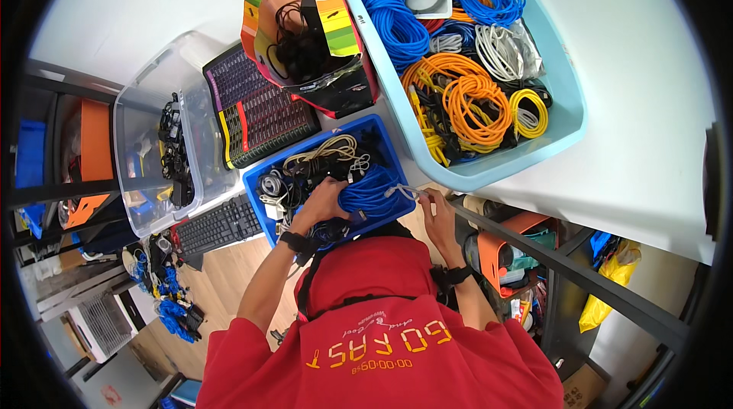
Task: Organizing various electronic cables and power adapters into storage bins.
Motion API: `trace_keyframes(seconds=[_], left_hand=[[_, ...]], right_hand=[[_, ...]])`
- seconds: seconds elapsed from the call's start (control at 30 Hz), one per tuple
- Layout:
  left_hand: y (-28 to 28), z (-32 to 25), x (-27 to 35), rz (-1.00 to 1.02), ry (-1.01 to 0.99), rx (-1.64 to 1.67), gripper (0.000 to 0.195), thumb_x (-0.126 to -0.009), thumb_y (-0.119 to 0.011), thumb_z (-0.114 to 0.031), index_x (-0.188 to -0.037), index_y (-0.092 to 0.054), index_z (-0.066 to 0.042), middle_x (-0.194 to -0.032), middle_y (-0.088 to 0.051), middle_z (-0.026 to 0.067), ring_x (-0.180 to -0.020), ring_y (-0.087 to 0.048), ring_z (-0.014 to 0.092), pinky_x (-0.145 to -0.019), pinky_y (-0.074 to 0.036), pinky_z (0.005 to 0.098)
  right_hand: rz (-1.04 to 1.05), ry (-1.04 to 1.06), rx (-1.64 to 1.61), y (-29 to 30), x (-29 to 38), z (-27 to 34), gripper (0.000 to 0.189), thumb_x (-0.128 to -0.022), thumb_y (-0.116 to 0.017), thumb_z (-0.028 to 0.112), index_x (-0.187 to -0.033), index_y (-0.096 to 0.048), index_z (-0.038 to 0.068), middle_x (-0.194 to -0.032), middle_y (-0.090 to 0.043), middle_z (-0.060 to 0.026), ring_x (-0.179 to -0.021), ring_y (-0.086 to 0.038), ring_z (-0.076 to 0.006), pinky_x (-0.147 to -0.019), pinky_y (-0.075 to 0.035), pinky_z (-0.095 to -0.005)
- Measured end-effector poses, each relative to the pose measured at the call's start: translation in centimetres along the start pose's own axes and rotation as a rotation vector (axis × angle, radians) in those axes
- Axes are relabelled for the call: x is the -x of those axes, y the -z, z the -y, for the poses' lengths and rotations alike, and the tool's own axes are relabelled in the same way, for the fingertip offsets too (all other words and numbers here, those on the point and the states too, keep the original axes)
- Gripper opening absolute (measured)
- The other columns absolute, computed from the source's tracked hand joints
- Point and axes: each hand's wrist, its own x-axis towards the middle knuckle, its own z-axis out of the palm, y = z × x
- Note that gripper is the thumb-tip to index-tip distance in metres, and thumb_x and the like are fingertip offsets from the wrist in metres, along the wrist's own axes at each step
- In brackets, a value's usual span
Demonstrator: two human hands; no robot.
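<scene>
A blue plastic bin (pixel 269 240) full of cables sits in front of my body. In it, a coil of blue cable (pixel 372 191) lies at the right side. My left hand (pixel 326 203) curls its fingers and thumb around the left edge of this coil. With its fingertips, my right hand (pixel 438 211) pinches a pale grey cable (pixel 405 190) just beyond the bin's right rim. The pale cable loops back over the blue coil. Beige cable (pixel 332 148), a coiled grey cable (pixel 272 184) and tangled black cables fill the rest of the bin.
A light-blue tub (pixel 458 177) of coiled cables stands at the upper right. Left of it are a colourful bag (pixel 343 94) with black cables, an audio mixer (pixel 263 111), a clear plastic box (pixel 140 203) and a black keyboard (pixel 220 225). More cables (pixel 166 277) hang at lower left.
</scene>
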Motion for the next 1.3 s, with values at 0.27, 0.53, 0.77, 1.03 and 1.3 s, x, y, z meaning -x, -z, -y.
trace_keyframes(seconds=[0.27, 0.53, 0.77, 1.03, 1.3], left_hand=[[4.1, -0.6, 0.3, -0.153, 0.092, 0.191, 0.090, -0.054, -0.099, -0.039, -0.121, -0.065, 0.011, -0.112, -0.069, 0.0246, -0.107, -0.064, 0.037, -0.096, -0.050, 0.0390], [3.8, 0.4, 1.3, -0.341, 0.100, 0.449, 0.068, -0.055, -0.100, -0.042, -0.087, -0.065, 0.008, -0.082, -0.069, 0.0172, -0.072, -0.062, 0.022, -0.072, -0.051, 0.0365], [5.3, -1.9, 0.6, -0.517, 0.185, 0.542, 0.066, -0.061, -0.098, -0.040, -0.100, -0.069, 0.005, -0.091, -0.073, 0.0139, -0.080, -0.069, 0.021, -0.078, -0.054, 0.0357], [5.0, -3.5, 1.6, -0.738, 0.444, 0.306, 0.055, -0.060, -0.093, -0.030, -0.093, -0.069, 0.007, -0.080, -0.071, 0.0238, -0.071, -0.070, 0.038, -0.068, -0.055, 0.0425], [4.9, -3.8, 3.2, -0.871, 0.437, 0.316, 0.057, -0.061, -0.093, -0.032, -0.093, -0.068, 0.008, -0.080, -0.071, 0.0273, -0.075, -0.071, 0.042, -0.071, -0.056, 0.0460]], right_hand=[[-0.008, -0.164, -0.195, -0.4, 1.1, -0.9, 0.025, -0.106, -0.055, 0.023, -0.107, -0.060, -0.001, -0.088, -0.072, -0.0193, -0.083, -0.072, -0.0349, -0.072, -0.054, -0.0422], [0.335, -0.139, 0.175, -3.7, -1.6, -1.2, 0.033, -0.103, -0.058, 0.033, -0.099, -0.064, 0.001, -0.087, -0.071, -0.0230, -0.079, -0.068, -0.0428, -0.069, -0.053, -0.0480], [0.417, -0.086, 0.287, -6.8, -3.2, -0.7, 0.038, -0.102, -0.060, 0.039, -0.104, -0.064, 0.001, -0.091, -0.071, -0.0226, -0.081, -0.068, -0.0446, -0.072, -0.054, -0.0504], [0.501, 0.191, 0.016, -7.3, -4.8, 11.9, 0.048, -0.090, -0.076, 0.041, -0.113, -0.057, 0.002, -0.108, -0.060, -0.0157, -0.092, -0.067, -0.0367, -0.074, -0.056, -0.0444], [0.445, 0.366, 0.031, -9.4, -5.4, 12.2, 0.044, -0.086, -0.078, 0.024, -0.115, -0.055, 0.002, -0.103, -0.064, -0.0157, -0.092, -0.066, -0.0367, -0.077, -0.056, -0.0428]])
